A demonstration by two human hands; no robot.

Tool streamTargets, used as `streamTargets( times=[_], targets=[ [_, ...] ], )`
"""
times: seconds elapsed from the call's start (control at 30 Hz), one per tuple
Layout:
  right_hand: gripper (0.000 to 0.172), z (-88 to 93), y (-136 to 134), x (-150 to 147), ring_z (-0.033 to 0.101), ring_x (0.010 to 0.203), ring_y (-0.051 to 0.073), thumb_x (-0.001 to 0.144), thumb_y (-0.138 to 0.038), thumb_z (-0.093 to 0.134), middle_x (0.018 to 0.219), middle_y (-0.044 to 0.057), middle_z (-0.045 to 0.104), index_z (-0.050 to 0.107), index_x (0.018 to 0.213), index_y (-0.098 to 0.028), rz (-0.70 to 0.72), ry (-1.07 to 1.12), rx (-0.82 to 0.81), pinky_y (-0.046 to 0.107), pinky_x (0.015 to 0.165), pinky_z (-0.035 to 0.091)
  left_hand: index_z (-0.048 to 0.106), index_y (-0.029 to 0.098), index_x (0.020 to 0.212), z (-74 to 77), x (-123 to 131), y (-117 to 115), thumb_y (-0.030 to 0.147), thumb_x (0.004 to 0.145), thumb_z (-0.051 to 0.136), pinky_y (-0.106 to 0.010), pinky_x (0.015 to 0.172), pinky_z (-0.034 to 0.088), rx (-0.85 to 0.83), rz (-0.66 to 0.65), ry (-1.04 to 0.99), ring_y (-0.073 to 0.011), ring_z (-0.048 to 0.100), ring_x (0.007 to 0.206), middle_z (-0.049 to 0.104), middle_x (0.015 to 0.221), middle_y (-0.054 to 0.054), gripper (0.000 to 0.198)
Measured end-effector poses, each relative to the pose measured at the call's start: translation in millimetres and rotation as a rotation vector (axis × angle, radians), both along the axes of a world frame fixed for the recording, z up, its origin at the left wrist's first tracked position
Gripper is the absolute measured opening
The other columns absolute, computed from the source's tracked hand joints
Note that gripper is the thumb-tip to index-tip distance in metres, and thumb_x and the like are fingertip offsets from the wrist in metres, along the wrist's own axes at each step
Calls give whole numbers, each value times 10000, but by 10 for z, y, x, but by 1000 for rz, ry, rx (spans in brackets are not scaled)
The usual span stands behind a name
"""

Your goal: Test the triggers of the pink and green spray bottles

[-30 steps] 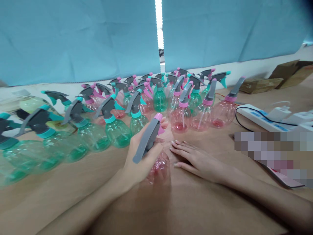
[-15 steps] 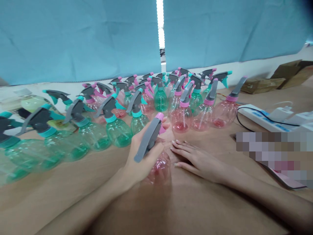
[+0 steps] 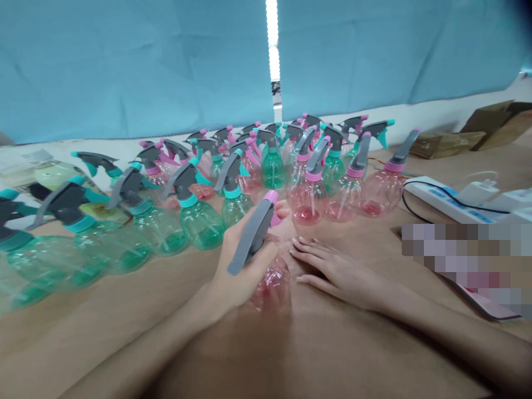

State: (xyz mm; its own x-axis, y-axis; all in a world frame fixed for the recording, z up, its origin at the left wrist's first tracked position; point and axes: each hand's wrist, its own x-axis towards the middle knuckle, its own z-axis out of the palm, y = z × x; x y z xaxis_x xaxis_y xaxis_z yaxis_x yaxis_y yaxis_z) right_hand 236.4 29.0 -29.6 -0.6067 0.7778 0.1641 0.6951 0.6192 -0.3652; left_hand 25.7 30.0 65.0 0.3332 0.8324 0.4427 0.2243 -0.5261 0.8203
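Wrapped around the neck of a pink spray bottle (image 3: pixel 272 285) is my left hand (image 3: pixel 239 260). The bottle stands on the table in front of me, its grey sprayer head with a pink nozzle rising above my fingers; part of its neck is hidden by the hand. My right hand (image 3: pixel 332 271) lies palm down on the tabletop just right of the bottle, fingers stretched out and holding nothing. Beyond my hands stand more spray bottles, among them a green spray bottle (image 3: pixel 202 227) to the left and another pink spray bottle (image 3: pixel 308 205) to the right.
Several green and pink spray bottles crowd the back and left of the wooden table (image 3: pixel 137 327). On the right lie a white power strip (image 3: pixel 440 199) with plugs and a black cable, and a pixelated flat object (image 3: pixel 477 271). Cardboard boxes (image 3: pixel 446 144) sit behind. A blue curtain (image 3: pixel 137 66) hangs at the back.
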Motion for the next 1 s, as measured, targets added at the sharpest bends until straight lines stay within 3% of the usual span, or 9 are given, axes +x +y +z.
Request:
streamTargets(
  times=[0.23, 0.33, 0.43, 0.53, 0.67, 0.83, 1.0],
  targets=[
    [619, 7, -5, 3, 321, 1423, 275, 974, -528, 399, 1518, 128, 384, 424, 1450, -134, -2, 7, 1, 496, 1171, 268, 600, 251, 1206, -27, -21, 11, 151, 785, 527, -294, 655, 521, -7, 0, 11, -151, 612, 693, 681, 1007, -20, 439],
    [609, 8, -9, 7, 335, 1417, 280, 974, -524, 402, 1512, 131, 393, 432, 1447, -140, 4, 23, 2, 502, 1165, 281, 598, 244, 1171, -49, -37, 14, 152, 798, 520, -277, 560, 473, -12, 7, 30, -129, 548, 574, 662, 859, 2, 392],
    [591, -3, -10, 11, 341, 1413, 287, 974, -519, 406, 1506, 125, 404, 441, 1445, -164, 2, 36, 13, 514, 1158, 291, 621, 236, 1037, -60, -55, 13, 167, 799, 519, -268, 483, 404, -14, 25, 44, -129, 474, 498, 562, 652, 36, 267],
    [572, -18, -6, 14, 351, 1408, 285, 973, -512, 416, 1501, 113, 416, 441, 1446, -191, 1, 58, 24, 521, 1155, 294, 605, 233, 861, -47, -72, 8, 172, 766, 526, -271, 453, 359, -9, 46, 36, -130, 437, 476, 496, 585, 45, 138],
    [596, -3, 0, 15, 336, 1416, 277, 974, -526, 405, 1514, 113, 394, 441, 1443, -161, 1, 26, 23, 497, 1163, 287, 544, 231, 738, -25, -85, -7, 185, 749, 533, -281, 469, 379, -15, 76, 63, -139, 472, 491, 492, 578, 42, 49],
    [621, 20, -5, 8, 316, 1425, 276, 979, -532, 383, 1526, 124, 368, 430, 1445, -124, 3, -18, 15, 487, 1168, 279, 581, 220, 772, 7, -66, -34, 200, 769, 548, -325, 630, 497, -37, 78, 46, -185, 618, 669, 625, 736, -2, 39],
    [594, -3, -5, 5, 337, 1415, 278, 971, -526, 413, 1509, 117, 400, 448, 1439, -162, -1, 28, 25, 504, 1161, 288, 582, 221, 776, 24, -54, -15, 216, 759, 551, -336, 665, 512, -31, 23, 6, -199, 635, 714, 638, 752, -10, 36]
  ],
)
